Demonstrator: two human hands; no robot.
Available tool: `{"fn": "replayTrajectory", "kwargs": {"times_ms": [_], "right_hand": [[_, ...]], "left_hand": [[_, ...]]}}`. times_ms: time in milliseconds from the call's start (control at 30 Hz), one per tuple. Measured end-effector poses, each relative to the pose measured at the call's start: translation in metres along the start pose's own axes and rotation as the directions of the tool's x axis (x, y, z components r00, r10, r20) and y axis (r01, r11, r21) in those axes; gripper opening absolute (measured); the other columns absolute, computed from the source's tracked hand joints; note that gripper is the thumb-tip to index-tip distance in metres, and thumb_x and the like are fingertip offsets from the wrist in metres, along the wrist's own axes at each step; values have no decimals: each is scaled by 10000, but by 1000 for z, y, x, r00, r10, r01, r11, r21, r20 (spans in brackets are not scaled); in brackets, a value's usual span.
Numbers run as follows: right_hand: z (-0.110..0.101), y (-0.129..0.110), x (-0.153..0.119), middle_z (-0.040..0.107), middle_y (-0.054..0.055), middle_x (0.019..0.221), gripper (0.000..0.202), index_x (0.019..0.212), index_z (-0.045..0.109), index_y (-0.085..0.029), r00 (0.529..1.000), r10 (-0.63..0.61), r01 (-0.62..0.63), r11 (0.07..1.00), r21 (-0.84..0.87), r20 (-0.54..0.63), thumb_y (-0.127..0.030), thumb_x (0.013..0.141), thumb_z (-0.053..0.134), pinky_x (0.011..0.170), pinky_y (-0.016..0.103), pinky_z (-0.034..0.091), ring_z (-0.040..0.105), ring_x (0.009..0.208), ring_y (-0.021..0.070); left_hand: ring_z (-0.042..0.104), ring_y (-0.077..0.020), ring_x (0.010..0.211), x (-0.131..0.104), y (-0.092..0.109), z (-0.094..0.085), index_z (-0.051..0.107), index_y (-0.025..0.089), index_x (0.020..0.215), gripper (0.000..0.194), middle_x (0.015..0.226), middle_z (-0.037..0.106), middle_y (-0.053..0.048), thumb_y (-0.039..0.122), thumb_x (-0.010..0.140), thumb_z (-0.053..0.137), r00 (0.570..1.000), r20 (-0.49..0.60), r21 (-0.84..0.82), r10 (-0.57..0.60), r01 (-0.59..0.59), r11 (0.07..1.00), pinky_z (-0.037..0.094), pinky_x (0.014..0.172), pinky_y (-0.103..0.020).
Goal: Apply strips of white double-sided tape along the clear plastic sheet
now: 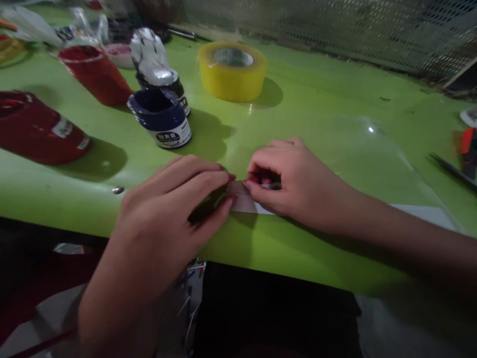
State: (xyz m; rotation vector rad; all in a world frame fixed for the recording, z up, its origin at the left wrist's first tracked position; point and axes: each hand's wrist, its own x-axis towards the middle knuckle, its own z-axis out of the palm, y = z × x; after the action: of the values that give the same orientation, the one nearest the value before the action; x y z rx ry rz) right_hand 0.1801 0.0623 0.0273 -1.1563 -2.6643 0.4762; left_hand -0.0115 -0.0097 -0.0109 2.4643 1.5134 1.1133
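Note:
A thin white strip [244, 203] lies along the front part of the green table, under and beside my hands. My left hand [171, 204] has its thumb and fingertips at the strip's left end, bent close together. Close by on the right, my right hand [298, 179] is curled in a pinch over the strip, its fingertips near those of my left hand. Whatever sits between the right fingertips is too small to make out. A clear sheet [350, 149] lies flat behind and under the right forearm.
Yellow tape roll [233, 74] stands behind the hands. Blue paint jar [164, 119], foil-topped jar [156, 59] and red containers [40, 129] [95, 74] are at the left. A dark pointed tool [452, 169] lies at the right. A perforated metal panel [335, 30] borders the back.

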Motion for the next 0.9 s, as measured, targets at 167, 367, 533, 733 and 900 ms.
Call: {"fn": "replayTrajectory", "kwargs": {"times_ms": [167,367,533,733,900], "right_hand": [[0,-1,0,625,-6,728,162,733,605,-181,1000,21,-20,999,32,-9,-240,879,645,853,395,350,535,727,150],[-4,-7,-2,589,-17,661,209,703,567,-183,992,130,-130,991,14,8,-228,855,703,750,359,360,477,610,122],[-8,-7,-7,614,-16,728,130,901,597,-177,986,168,-168,984,56,5,-215,866,716,699,330,367,511,635,130],[-11,6,-15,633,48,1026,225,1052,600,-161,998,41,-34,986,165,-41,-141,844,685,713,318,421,562,760,140],[-17,9,-49,608,112,1120,151,1059,609,-149,986,-48,46,999,-19,-157,-154,908,604,871,384,431,571,1031,244]], "left_hand": [[678,-171,975,0,-1,0,659,222,864,105,1095,695,-15,189,958,625,999,27,-14,32,-31,999,547,838,-319],[671,-188,1033,1,0,-1,650,202,852,135,1105,692,-39,180,973,595,998,48,-43,32,-30,999,539,855,-332],[675,-183,1030,2,-2,-1,642,202,818,143,1087,689,-36,183,957,617,999,42,-102,18,-14,995,541,873,-331],[683,-196,1008,3,-1,1,666,214,842,114,1056,699,-47,175,942,626,999,32,-132,-3,7,991,557,876,-354],[684,-213,1010,3,1,-1,690,230,984,126,1080,708,-48,151,931,607,999,42,-77,8,-5,997,565,877,-373]]}}
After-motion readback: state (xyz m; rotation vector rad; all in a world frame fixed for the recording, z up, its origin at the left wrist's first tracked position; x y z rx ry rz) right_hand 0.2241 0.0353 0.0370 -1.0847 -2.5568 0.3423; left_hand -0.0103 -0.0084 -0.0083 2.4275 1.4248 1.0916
